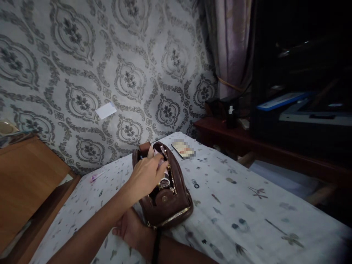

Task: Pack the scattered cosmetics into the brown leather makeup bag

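Observation:
A brown handbag (176, 174) lies unzipped on the bed, packed with small items. My left hand (148, 172) reaches into its opening, thumb and fingers closed around a pale pink tube-like item (158, 152). Just below that hand, a round shiny-rimmed object (165, 182) and a brown flap with a snap (164, 198) show inside. Under my left forearm, my right hand (130, 227) lies beside the bag's near left side, its wrist wearing a dark band. The left arm partly covers it; its fingers look bent, but their grip is unclear.
A phone-like flat object (183, 149), blurred on top, lies beyond the bag on the patterned sheet (220, 198). A small pink item (95, 178) lies to the left. Wooden furniture (33, 176) borders the left; a dark red shelf (220, 134) and partly open drawer (286, 179) border the right.

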Tool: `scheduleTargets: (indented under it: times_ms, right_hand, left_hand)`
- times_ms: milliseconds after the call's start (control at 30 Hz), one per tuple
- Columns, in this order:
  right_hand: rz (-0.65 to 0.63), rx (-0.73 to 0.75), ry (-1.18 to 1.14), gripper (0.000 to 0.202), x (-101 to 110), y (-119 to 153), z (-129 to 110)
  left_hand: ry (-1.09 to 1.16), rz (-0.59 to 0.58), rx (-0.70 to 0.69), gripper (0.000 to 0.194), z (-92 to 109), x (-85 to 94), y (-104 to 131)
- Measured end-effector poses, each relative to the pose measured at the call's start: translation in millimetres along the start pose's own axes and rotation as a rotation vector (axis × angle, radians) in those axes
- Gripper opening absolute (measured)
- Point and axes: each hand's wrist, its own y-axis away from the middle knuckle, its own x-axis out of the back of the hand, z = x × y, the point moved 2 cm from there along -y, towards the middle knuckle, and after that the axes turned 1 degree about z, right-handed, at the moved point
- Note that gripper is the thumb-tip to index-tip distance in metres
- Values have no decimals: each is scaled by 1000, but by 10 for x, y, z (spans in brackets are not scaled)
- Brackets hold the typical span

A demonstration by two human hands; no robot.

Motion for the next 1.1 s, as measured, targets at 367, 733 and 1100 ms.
scheduleTargets:
  times_ms: [367, 733, 1100]
  right_hand:
    - [-18, -23, -28, 30, -40, 94, -57]
    - [4, -41, -31, 32, -15, 50, -30]
    - [3, -51, -23, 34, -23, 61, -41]
  left_hand:
    - [103, -190, -57, 50, -132, 86, 37]
    - [93, -32, -159, 46, -262, 7, 25]
    - [-72, -15, -239, 50, -331, -28, 39]
